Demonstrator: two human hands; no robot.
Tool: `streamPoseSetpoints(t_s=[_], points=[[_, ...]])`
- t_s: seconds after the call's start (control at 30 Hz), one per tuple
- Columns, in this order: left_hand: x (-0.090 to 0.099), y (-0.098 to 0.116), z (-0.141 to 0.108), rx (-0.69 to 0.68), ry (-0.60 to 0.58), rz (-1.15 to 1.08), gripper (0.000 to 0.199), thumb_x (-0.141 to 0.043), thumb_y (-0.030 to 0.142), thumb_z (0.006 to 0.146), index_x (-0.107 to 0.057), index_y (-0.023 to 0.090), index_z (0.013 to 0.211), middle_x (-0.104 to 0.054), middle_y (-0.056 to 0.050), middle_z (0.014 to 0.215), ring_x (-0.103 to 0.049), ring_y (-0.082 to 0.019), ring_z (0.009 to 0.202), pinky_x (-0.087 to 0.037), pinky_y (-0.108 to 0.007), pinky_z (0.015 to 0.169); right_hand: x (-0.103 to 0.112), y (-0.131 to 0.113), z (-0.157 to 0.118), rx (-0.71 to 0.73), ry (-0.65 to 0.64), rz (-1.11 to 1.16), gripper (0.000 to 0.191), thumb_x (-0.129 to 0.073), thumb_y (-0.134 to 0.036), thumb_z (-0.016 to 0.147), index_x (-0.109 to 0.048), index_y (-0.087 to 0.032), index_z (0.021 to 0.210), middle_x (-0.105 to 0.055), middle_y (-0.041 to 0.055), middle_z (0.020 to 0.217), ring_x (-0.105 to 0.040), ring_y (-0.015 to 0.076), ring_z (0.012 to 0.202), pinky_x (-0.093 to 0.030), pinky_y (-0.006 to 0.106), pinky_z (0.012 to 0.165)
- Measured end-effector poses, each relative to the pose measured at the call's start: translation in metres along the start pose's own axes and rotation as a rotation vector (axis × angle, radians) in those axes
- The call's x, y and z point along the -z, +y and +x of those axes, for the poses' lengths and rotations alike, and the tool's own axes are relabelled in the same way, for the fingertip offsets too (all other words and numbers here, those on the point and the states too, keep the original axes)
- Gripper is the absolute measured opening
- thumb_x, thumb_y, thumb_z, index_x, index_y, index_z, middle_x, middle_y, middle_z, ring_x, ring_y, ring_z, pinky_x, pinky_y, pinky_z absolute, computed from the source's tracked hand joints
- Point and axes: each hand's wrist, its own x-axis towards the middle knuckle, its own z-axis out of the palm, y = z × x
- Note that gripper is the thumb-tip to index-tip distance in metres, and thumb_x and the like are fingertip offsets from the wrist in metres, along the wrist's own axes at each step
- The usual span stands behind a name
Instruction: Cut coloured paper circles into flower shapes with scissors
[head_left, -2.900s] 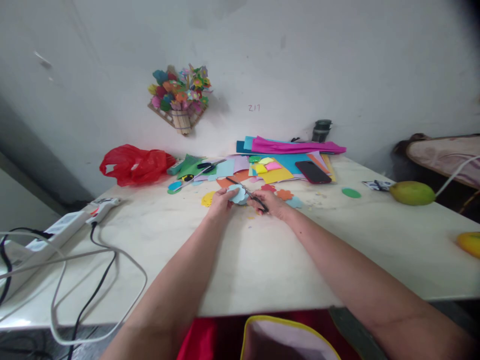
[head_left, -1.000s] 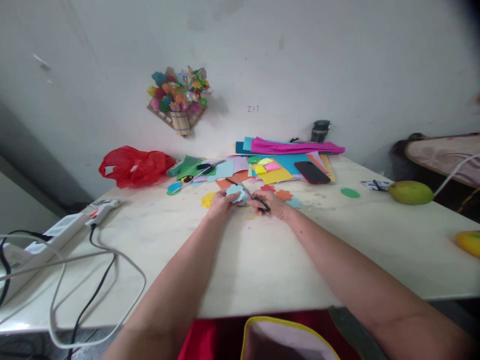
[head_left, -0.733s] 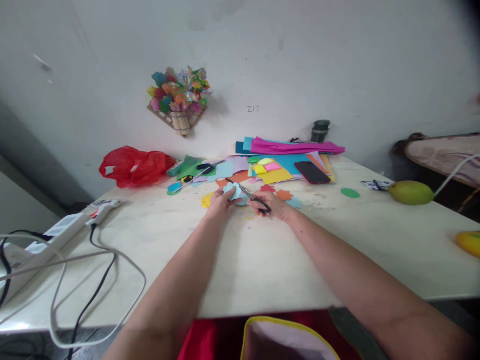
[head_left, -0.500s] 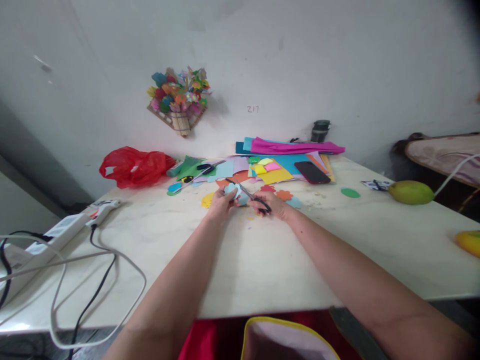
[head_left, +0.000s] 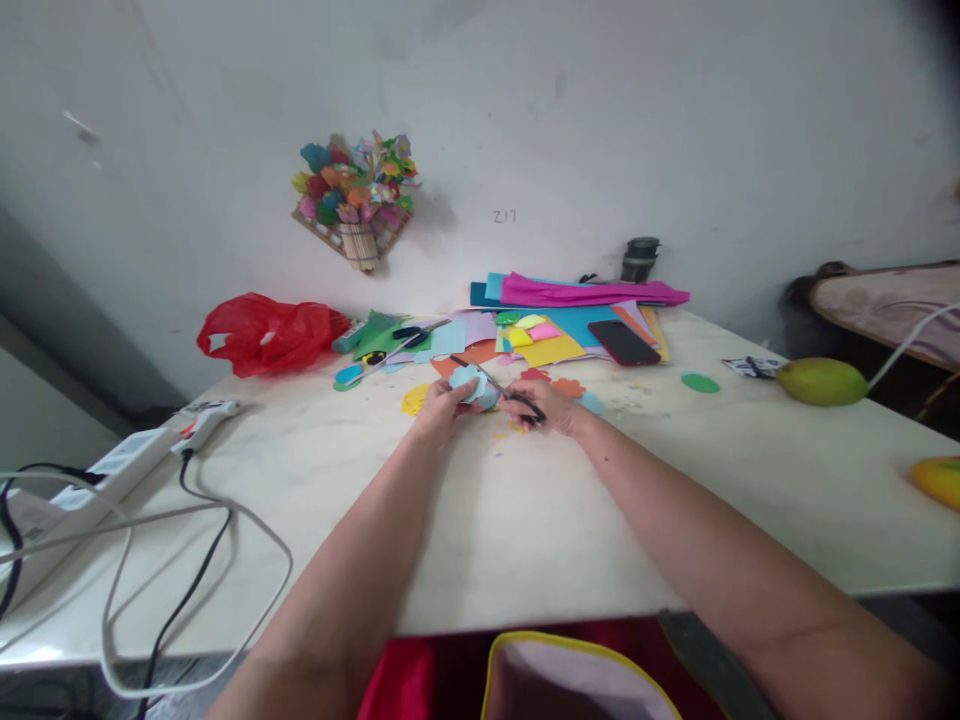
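Turned slightly since the frame half a second earlier: light-blue paper flower (head_left: 463,380), at the centre of the frame, with a little more of the lobed face on view. Shifted only minutely alongside: scissors (head_left: 499,388), just right of the flower, together with a slight drift of the whole view. Probable meaning for the work in hand: a small adjustment of the paper's edge to the blades, with trimming of the outline apparently still in progress.

Left hand (head_left: 444,403), left of centre: nearly closed, thumb and fingers pinched on the flower's lower left edge. Right hand (head_left: 551,405), right of centre: curled around the dark scissor handles, blades pointing to the upper left across the flower's right side. Gap between the blades and exact contact with the paper: too small to tell.

Below the flower's right edge: further light-blue paper (head_left: 487,397), held or lying loose, not distinguishable. Close by on the white table (head_left: 517,530): yellow cutouts (head_left: 414,400) to the left; red flower (head_left: 535,376), orange flower (head_left: 568,387) and pale-blue cutout (head_left: 592,402) to the right; small scraps (head_left: 519,428) below the hands. Behind, across the middle of the frame: coloured sheets (head_left: 559,351), phone (head_left: 624,343) and second pair of scissors (head_left: 409,335).
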Motion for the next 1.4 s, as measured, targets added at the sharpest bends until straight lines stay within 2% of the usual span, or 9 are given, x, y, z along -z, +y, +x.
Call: streamPoseSetpoints(t_s=[0.13, 0.3, 0.5, 1.03, 1.4], points=[[0.0011, -0.0019, -0.0006, 0.019, -0.024, -0.044, 0.034, -0.080, 0.027, 0.055, -0.066, 0.008, 0.079, -0.069, -0.009, 0.079, -0.065, -0.019, 0.072, -0.052, -0.033, 0.073, 0.0019, -0.0012, -0.0001, -0.012, -0.002, -0.017, 0.031, -0.067, -0.040, 0.068, -0.055, -0.014, 0.080, -0.053, -0.0036, 0.051, -0.047, 0.0057, 0.039, -0.033, 0.016, 0.035], [-0.0005, -0.0019, -0.0012, -0.002, -0.026, -0.081, 0.030, -0.080, 0.024, 0.055, -0.068, 0.007, 0.076, -0.070, -0.011, 0.079, -0.066, -0.023, 0.077, -0.051, -0.037, 0.082, 0.0041, -0.0030, -0.0006, -0.018, -0.023, 0.004, 0.030, -0.068, -0.039, 0.069, -0.055, -0.014, 0.078, -0.053, -0.0043, 0.051, -0.046, 0.0052, 0.038, -0.036, 0.016, 0.036], [0.0013, -0.0023, 0.0005, -0.001, -0.029, -0.083, 0.027, -0.080, 0.021, 0.053, -0.068, 0.007, 0.072, -0.070, -0.010, 0.074, -0.067, -0.022, 0.073, -0.051, -0.036, 0.080, 0.0042, -0.0047, -0.0004, -0.042, -0.035, -0.022, 0.027, -0.071, -0.033, 0.065, -0.056, -0.014, 0.078, -0.052, -0.0053, 0.050, -0.046, 0.0051, 0.038, -0.036, 0.017, 0.036], [0.0028, -0.0015, -0.0002, 0.008, -0.050, -0.037, 0.030, -0.081, 0.023, 0.052, -0.069, 0.007, 0.075, -0.070, -0.009, 0.074, -0.067, -0.021, 0.071, -0.051, -0.032, 0.075, 0.0021, -0.0079, -0.0007, -0.050, -0.018, -0.042, 0.029, -0.072, -0.033, 0.062, -0.055, -0.014, 0.075, -0.050, -0.0059, 0.048, -0.044, 0.0053, 0.038, -0.036, 0.016, 0.034], [0.0016, 0.0000, -0.0008, 0.003, -0.011, -0.037, 0.028, -0.080, 0.023, 0.052, -0.069, 0.007, 0.073, -0.070, -0.010, 0.071, -0.067, -0.022, 0.070, -0.051, -0.033, 0.075, 0.0032, -0.0094, -0.0017, -0.037, -0.042, -0.044, 0.027, -0.070, -0.033, 0.065, -0.055, -0.014, 0.076, -0.051, -0.0058, 0.049, -0.044, 0.0047, 0.037, -0.037, 0.017, 0.036]])
